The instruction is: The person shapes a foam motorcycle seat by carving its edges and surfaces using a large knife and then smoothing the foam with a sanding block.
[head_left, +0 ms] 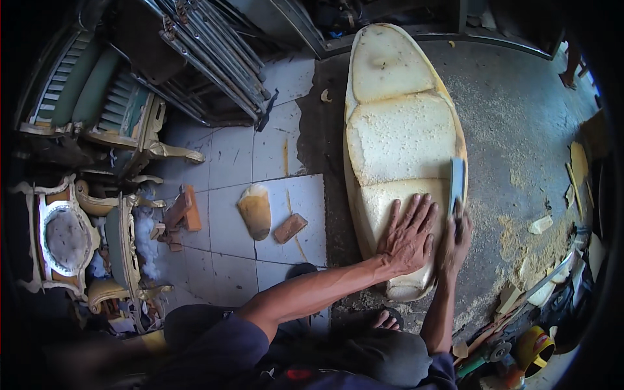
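A long cream foam motorcycle seat pad (403, 133) lies lengthwise in front of me, its narrow end far off and foam crumbs on its top. Near its close end my left hand (411, 237) rests flat on the foam, fingers spread. At the right edge of the pad, my right hand (456, 237) is closed round the lower end of a flat grey-blue strip (457, 179) that looks like a blade. The strip stands along the foam's side and points away from me. My right fingers hide its near end.
A yellowed foam piece (255, 212) and a brown block (290, 228) lie on the tiles at left. Carved chairs (127, 240) and folded metal frames (208, 58) stand beyond. Foam crumbs, scraps (541, 225), a green grinder (473, 366) and a yellow container (534, 348) are at right.
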The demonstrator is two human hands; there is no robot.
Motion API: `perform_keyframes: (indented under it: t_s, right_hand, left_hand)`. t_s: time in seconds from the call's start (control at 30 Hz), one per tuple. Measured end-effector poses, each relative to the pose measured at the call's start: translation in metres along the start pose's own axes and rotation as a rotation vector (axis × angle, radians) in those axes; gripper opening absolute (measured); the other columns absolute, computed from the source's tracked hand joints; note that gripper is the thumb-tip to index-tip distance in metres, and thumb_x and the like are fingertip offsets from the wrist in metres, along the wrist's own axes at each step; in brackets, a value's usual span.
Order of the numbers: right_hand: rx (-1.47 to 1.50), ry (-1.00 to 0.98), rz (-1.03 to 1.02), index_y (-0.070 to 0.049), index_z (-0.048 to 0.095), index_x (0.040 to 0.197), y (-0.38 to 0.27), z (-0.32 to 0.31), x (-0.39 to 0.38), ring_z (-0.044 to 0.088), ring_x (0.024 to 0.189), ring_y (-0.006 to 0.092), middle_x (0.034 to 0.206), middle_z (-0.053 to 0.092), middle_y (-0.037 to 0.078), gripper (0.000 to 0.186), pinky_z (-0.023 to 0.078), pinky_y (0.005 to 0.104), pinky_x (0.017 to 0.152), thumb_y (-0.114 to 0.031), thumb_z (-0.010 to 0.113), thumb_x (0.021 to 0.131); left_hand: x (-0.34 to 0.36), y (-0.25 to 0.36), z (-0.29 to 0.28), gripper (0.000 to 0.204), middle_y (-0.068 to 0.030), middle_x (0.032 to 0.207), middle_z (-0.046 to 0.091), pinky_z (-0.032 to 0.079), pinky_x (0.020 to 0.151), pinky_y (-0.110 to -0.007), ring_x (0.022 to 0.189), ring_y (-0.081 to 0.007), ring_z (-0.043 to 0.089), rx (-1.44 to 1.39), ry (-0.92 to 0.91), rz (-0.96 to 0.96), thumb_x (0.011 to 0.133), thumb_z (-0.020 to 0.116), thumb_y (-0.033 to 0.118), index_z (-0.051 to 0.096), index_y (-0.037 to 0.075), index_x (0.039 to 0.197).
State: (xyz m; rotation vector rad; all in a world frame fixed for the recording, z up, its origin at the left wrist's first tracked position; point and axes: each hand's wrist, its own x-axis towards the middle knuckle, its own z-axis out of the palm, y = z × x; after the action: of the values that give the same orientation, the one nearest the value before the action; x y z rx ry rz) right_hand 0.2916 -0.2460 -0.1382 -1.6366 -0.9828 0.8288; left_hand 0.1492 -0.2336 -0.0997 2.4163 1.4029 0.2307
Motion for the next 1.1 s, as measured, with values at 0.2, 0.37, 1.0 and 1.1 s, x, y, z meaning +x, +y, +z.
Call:
perform_keyframes:
  t_s: [0.2, 0.37, 1.0, 1.1]
  right_hand:
    - [-0.059, 0.029, 0.006, -0.009, 0.059, 0.145, -0.001, -0.002, 0.035, 0.048, 0.134, 0.0322, 0.140, 0.052, 0.022, 0.044, 0.039, 0.0441, 0.113, -0.022, 0.056, 0.103]
    - [-0.087, 0.020, 0.086, -0.011, 0.059, 0.145, -0.004, 0.001, 0.098, 0.048, 0.134, 0.0345, 0.139, 0.054, 0.023, 0.044, 0.040, 0.0447, 0.112, -0.026, 0.056, 0.104]
    - [-0.029, 0.017, -0.033, -0.005, 0.060, 0.143, 0.008, -0.006, -0.012, 0.053, 0.126, 0.0377, 0.137, 0.050, 0.027, 0.048, 0.044, 0.0472, 0.109, -0.024, 0.065, 0.098]
    - [-0.178, 0.071, -0.170, -0.007, 0.062, 0.139, -0.011, 0.018, 0.131, 0.052, 0.124, 0.0410, 0.130, 0.056, 0.030, 0.045, 0.044, 0.0487, 0.107, -0.027, 0.066, 0.099]
  left_hand:
    - [0.004, 0.008, -0.003, 0.069, -0.0227, 0.168, 0.020, 0.008, 0.124, -0.065, 0.157, -0.0403, 0.016, 0.000, 0.016, 0.018, 0.098, 0.046, 0.028, 0.029, 0.000, 0.159]
    - [0.006, 0.008, 0.005, 0.067, -0.0222, 0.167, 0.022, 0.010, 0.123, -0.065, 0.156, -0.0405, 0.018, -0.029, 0.002, 0.041, 0.099, 0.045, 0.027, 0.031, 0.000, 0.159]
    - [0.021, 0.000, -0.005, 0.070, -0.0254, 0.166, 0.023, 0.007, 0.122, -0.066, 0.156, -0.0430, 0.017, 0.114, -0.010, 0.033, 0.096, 0.047, 0.029, 0.031, -0.002, 0.157]
    - [0.021, 0.021, 0.003, 0.069, -0.0264, 0.165, 0.024, 0.008, 0.122, -0.067, 0.155, -0.0437, 0.018, 0.104, -0.048, 0.058, 0.096, 0.046, 0.028, 0.032, -0.003, 0.157]
